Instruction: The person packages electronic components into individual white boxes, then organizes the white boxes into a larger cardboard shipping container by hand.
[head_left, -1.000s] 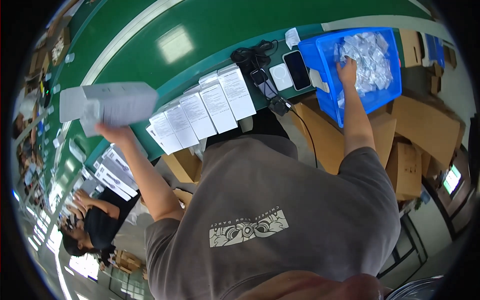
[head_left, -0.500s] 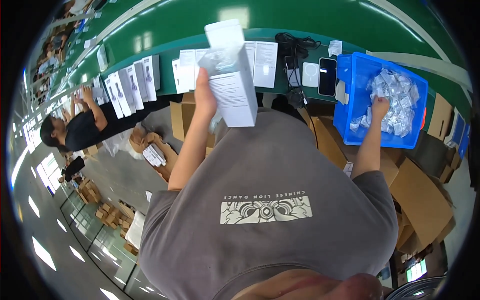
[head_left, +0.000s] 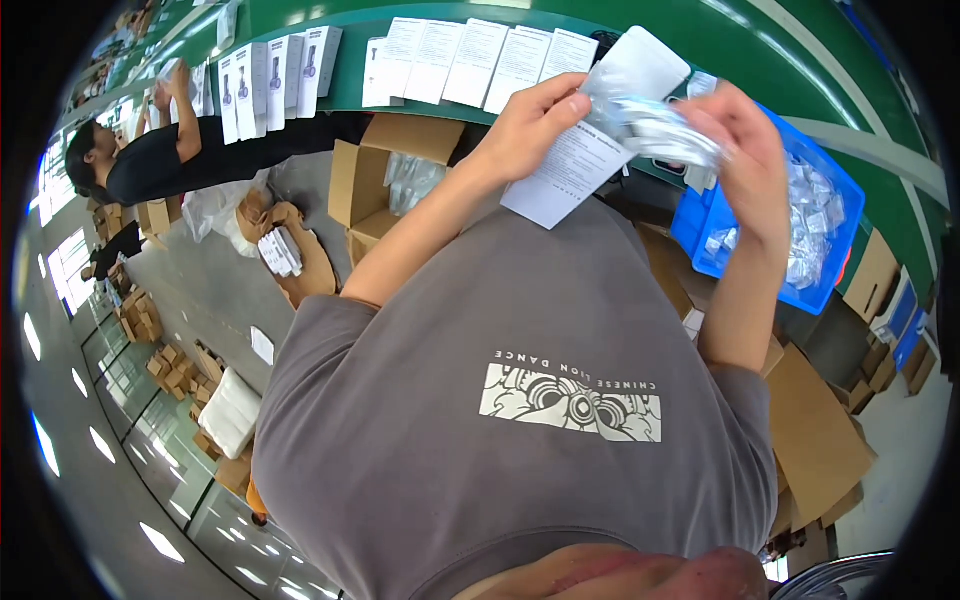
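the green workbench (head_left: 640, 20) runs across the top of the view, with a row of white leaflets (head_left: 470, 60) lying on it and a blue bin (head_left: 705, 235) of small clear packets at its right end. open cardboard boxes (head_left: 375, 180) stand on the floor below the bench.

in front of the chest, the left hand (head_left: 535, 120) is closed on a printed paper sheet (head_left: 565, 175) together with a flat white box (head_left: 645, 65), thumb on top and fingers behind. the right hand (head_left: 750, 150) pinches a small clear plastic packet (head_left: 665, 135), held against the sheet just under the box; its fingers are curled shut on the packet's right end.

the sheet looks thin and floppy, likely to bend or crease unless held near an edge with the box backing it. the packet looks light, soft and slick, so a pinch at its sealed edge seems safest. the box looks light and stiff, best gripped across its narrow sides.
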